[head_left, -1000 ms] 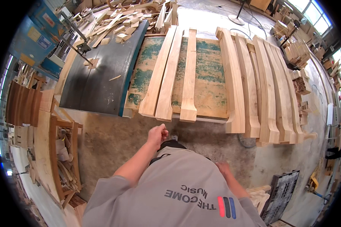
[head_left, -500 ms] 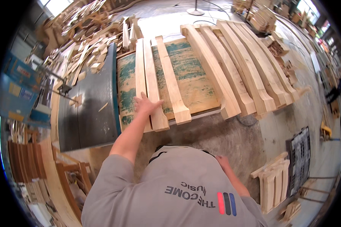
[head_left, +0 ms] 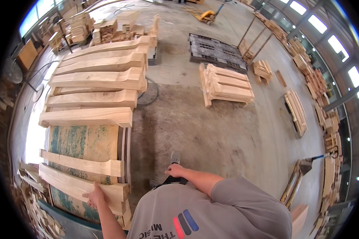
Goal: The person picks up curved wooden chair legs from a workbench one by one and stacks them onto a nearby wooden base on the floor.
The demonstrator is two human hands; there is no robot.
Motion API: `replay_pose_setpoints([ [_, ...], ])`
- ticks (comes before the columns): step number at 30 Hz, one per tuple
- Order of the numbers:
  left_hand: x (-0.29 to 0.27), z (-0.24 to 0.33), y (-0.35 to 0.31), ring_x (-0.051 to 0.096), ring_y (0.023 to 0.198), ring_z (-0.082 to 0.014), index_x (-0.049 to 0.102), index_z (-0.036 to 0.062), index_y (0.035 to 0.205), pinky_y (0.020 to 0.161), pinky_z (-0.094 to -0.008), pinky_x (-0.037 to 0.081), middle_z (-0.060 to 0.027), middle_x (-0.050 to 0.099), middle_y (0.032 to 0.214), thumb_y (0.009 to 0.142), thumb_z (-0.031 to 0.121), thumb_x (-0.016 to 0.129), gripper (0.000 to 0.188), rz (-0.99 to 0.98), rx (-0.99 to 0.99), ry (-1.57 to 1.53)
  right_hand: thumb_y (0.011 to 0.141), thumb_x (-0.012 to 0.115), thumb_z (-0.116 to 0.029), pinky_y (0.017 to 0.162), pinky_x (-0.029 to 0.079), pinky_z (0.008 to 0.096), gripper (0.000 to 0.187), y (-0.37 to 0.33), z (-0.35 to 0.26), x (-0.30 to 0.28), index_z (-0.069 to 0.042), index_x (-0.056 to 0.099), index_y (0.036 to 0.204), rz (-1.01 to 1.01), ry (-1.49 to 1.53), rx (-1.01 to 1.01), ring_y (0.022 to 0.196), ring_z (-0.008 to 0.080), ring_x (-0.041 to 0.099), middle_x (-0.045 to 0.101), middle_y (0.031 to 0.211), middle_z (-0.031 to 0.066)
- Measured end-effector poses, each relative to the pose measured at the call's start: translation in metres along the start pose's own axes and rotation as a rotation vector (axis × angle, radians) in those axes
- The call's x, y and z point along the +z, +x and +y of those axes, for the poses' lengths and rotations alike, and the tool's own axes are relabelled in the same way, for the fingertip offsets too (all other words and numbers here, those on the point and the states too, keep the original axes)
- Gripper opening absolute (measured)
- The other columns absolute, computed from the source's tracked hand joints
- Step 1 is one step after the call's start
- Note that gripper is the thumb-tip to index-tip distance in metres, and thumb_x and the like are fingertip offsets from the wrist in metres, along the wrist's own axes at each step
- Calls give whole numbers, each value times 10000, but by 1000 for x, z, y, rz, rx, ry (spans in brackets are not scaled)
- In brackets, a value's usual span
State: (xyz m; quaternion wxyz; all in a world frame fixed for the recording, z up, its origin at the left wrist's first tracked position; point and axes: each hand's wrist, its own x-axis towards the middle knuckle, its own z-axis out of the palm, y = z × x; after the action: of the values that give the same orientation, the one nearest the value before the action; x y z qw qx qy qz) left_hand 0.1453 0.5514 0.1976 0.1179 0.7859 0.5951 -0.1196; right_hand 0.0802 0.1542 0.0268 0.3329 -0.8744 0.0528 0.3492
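Observation:
My left hand (head_left: 95,196) lies against the near edge of a pale wooden furniture leg (head_left: 73,182), its fingers apart and touching the wood. That leg rests on a worn green and tan board (head_left: 83,139), with more wood partly hidden beneath my wrist. A slimmer leg (head_left: 81,163) lies just beyond it. Farther along the board several thick curved legs, the nearest a wide one (head_left: 87,117), lie side by side. My right hand (head_left: 173,170) hangs in front of my waist, fingers curled in, with nothing visible in it.
A stack of shaped legs (head_left: 229,84) stands on the concrete floor, beside a black pallet (head_left: 217,51). A yellow pallet jack (head_left: 207,16) is farther off. Scrap wood (head_left: 38,203) is heaped at the lower left. A black hose (head_left: 153,95) loops on the floor near the board.
My view has swung to the right, bringing more floor and stacked wood into sight. My left hand stays at the same leg. My right hand has come forward in front of my waist.

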Motion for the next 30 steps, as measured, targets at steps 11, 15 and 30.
replay_pose_setpoints([
  [11,-5,-17,10,418,1223,-466,67,99,1512,996,-503,390,-372,259,1394,703,703,620,1151,-17,-63,-1,844,556,-465,840,482,459,460,-35,30,-17,-45,695,969,1,-55,63,976,365,614,660,1015,188],
  [15,-23,-7,-11,378,1285,-422,74,141,1516,1021,-500,384,-297,254,1451,709,722,589,1120,-79,-49,-49,837,573,-421,778,513,417,419,-50,39,-42,-47,707,969,-11,153,131,846,284,666,702,885,146],
  [30,37,9,-120,266,1358,-430,83,121,1510,1054,-539,317,-295,115,1512,682,568,694,1123,-116,-118,-197,855,675,-408,756,450,360,505,-26,-96,-14,-92,513,1213,-723,968,101,955,165,536,578,1040,32],
])
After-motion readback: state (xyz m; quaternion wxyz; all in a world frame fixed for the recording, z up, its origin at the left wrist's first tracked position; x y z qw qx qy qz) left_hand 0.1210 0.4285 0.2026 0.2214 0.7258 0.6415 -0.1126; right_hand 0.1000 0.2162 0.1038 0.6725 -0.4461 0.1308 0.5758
